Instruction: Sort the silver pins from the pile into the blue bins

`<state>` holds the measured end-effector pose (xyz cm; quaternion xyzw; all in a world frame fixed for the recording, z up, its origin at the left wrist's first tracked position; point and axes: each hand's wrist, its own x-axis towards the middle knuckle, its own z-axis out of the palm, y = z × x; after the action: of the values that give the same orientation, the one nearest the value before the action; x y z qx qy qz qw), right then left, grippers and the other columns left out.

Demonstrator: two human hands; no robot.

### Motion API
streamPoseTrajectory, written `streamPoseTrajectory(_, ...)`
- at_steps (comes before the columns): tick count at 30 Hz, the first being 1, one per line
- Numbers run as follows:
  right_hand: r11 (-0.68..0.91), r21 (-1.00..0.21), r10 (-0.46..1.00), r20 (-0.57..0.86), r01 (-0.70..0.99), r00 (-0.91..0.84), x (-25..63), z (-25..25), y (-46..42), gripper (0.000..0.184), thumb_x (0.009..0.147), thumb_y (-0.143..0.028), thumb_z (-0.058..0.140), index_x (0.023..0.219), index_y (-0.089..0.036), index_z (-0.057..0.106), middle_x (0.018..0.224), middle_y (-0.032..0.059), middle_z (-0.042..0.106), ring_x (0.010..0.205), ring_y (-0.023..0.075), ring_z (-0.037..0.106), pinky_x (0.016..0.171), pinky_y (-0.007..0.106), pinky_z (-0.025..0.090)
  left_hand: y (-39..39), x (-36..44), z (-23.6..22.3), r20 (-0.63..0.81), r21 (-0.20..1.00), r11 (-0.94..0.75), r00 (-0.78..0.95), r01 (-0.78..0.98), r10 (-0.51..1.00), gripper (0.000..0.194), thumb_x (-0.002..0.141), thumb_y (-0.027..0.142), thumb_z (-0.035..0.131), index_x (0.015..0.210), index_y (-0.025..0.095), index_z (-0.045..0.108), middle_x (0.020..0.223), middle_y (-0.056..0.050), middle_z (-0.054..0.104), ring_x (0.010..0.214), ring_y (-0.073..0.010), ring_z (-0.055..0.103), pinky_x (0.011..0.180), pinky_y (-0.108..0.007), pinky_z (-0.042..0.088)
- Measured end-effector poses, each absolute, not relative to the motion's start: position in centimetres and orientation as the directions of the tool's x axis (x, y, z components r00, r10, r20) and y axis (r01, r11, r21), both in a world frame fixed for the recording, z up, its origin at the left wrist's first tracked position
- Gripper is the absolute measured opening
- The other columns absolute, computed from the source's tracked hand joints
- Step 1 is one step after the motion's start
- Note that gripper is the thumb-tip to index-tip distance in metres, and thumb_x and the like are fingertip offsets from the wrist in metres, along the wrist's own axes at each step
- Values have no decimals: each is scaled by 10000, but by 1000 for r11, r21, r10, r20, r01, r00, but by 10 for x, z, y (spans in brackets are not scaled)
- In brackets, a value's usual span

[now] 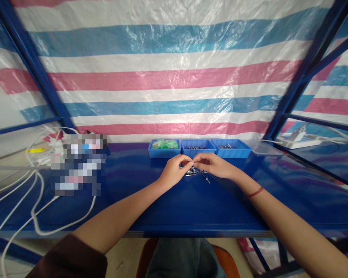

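My left hand [174, 170] and my right hand [213, 164] meet fingertip to fingertip over the blue table [191, 204]. Both are pinched on a small part between them, too small to name. Just under the fingers lies a little heap of small metal pins or screws [195, 173]. My right wrist wears a thin red band [255, 192].
Three blue bins stand in a row behind the hands: one with green pieces [164, 148], two with small metal parts [198, 147] [231, 148]. A clear tray [263, 147] sits to their right. White cables [37, 200] and a blurred-out object [78, 164] are at the left.
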<state>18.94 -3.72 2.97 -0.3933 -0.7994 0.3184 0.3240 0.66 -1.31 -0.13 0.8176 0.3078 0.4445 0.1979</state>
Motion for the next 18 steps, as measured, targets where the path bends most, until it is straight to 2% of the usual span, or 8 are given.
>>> streamPoseTrajectory(8, 478, -754, 849, 265, 451, -457, 190, 29, -35, 262, 789, -386, 545, 847, -144, 627, 754, 33, 623, 670, 129, 544, 637, 282, 446, -16, 6, 3, 611, 597, -730, 401, 333, 682, 127, 821, 274, 541, 841, 185, 630, 795, -6, 652, 743, -130, 594, 701, -251, 461)
streamPoseTrajectory(18, 508, -712, 861, 404, 484, -309, 188, 31, -36, 208, 764, -364, 563, 763, -156, 573, 700, 12, 571, 598, 110, 493, 557, 254, 408, -11, 5, -1, 617, 584, -733, 396, 349, 680, 114, 827, 240, 529, 873, 187, 618, 821, -5, 649, 748, -126, 593, 737, -268, 465)
